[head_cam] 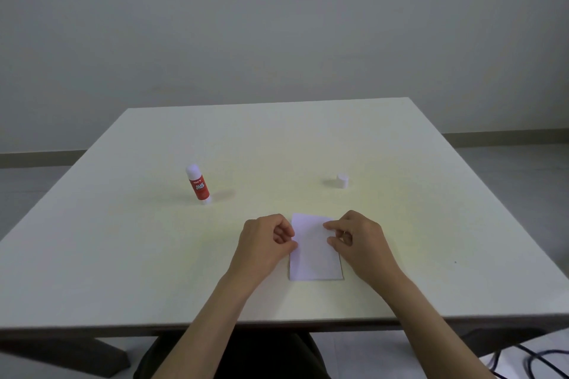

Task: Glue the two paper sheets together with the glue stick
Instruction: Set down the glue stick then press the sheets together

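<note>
A white paper sheet (314, 251) lies on the table in front of me, its far end lifted slightly; a second sheet's edge shows under it along the bottom and right. My left hand (264, 243) pinches the sheet's left edge. My right hand (358, 240) pinches its upper right edge. The red and white glue stick (198, 184) stands upright at the far left, uncapped, apart from both hands. Its white cap (342, 180) sits at the far right.
The pale table (431, 224) has its near edge just below my forearms and its far edge by a grey wall. Dark cables (529, 360) lie on the floor at the lower right.
</note>
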### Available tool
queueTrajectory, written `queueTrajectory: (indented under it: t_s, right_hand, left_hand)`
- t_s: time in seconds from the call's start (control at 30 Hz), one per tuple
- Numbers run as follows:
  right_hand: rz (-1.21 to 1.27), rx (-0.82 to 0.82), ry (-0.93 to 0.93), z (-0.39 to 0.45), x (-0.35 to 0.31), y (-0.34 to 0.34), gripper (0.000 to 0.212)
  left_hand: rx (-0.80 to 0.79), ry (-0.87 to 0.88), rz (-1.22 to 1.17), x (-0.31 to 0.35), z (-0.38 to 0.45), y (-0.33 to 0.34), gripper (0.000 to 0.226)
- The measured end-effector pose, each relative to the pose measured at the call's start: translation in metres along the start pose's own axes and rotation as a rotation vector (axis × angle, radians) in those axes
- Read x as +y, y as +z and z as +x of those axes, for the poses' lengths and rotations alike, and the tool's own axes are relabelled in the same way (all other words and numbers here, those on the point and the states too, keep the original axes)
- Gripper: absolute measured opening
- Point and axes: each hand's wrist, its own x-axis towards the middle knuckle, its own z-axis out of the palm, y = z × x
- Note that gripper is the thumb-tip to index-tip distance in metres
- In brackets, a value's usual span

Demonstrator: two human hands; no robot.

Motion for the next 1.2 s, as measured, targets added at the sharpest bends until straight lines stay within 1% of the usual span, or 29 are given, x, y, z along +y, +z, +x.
queueTrajectory:
  t_s: [0.17, 0.23, 0.3, 0.37, 0.43, 0.5, 0.63, 0.67, 0.77, 0.83, 0.9, 0.97, 1.03, 1.13, 1.2]
  right_hand:
    - [-0.044, -0.024, -0.004, 0.002, 0.000, -0.001, 0.028]
    - [-0.068, -0.036, -0.005, 0.004, 0.000, 0.000, 0.029]
    - [-0.079, -0.039, -0.006, 0.004, 0.001, 0.001, 0.029]
    - [-0.086, -0.040, -0.008, 0.004, 0.001, 0.001, 0.029]
    - [-0.091, -0.043, -0.008, 0.004, 0.001, 0.002, 0.028]
    - [-0.117, -0.052, 0.004, 0.003, -0.001, 0.003, 0.029]
    - [-0.310, -0.060, -0.029, -0.004, -0.012, 0.012, 0.030]
    - [-0.366, -0.047, -0.069, -0.006, -0.017, 0.013, 0.030]
    - [-0.472, 0.017, -0.269, -0.020, -0.036, 0.017, 0.033]
    - [-0.550, -0.028, -0.378, -0.034, -0.048, 0.025, 0.035]
    - [-0.544, -0.120, -0.446, -0.048, -0.054, 0.033, 0.040]
    - [-0.549, -0.182, -0.472, -0.051, -0.052, 0.036, 0.041]
    - [-0.592, -0.246, -0.456, -0.040, -0.049, 0.032, 0.043]
    - [-0.507, -0.340, -0.405, -0.008, -0.037, 0.030, 0.047]
    - [-0.535, -0.324, -0.383, 0.010, -0.031, 0.031, 0.048]
  left_hand:
    - [0.009, 0.025, -0.001, -0.003, 0.000, 0.001, 0.025]
    - [-0.006, 0.073, 0.052, -0.004, 0.001, -0.001, 0.034]
    - [-0.107, 0.136, 0.126, -0.007, 0.001, -0.005, 0.057]
    - [-0.272, 0.216, 0.239, -0.010, 0.002, -0.009, 0.079]
    - [-0.414, 0.270, 0.344, -0.013, 0.002, -0.010, 0.088]
    - [-0.469, 0.270, 0.391, -0.018, 0.001, -0.010, 0.089]
    - [-0.451, 0.235, 0.425, -0.031, 0.004, -0.021, 0.091]
    - [-0.445, 0.225, 0.429, -0.036, 0.005, -0.026, 0.091]
    - [-0.435, 0.199, 0.443, -0.047, 0.007, -0.038, 0.091]
    - [-0.431, 0.205, 0.455, -0.053, 0.008, -0.045, 0.092]
    - [-0.422, 0.221, 0.454, -0.058, 0.009, -0.049, 0.094]
    - [-0.418, 0.228, 0.445, -0.061, 0.008, -0.052, 0.093]
    - [-0.415, 0.230, 0.447, -0.063, 0.008, -0.053, 0.093]
    - [-0.412, 0.249, 0.489, -0.063, 0.010, -0.053, 0.094]
    - [-0.406, 0.273, 0.522, -0.063, 0.011, -0.053, 0.093]
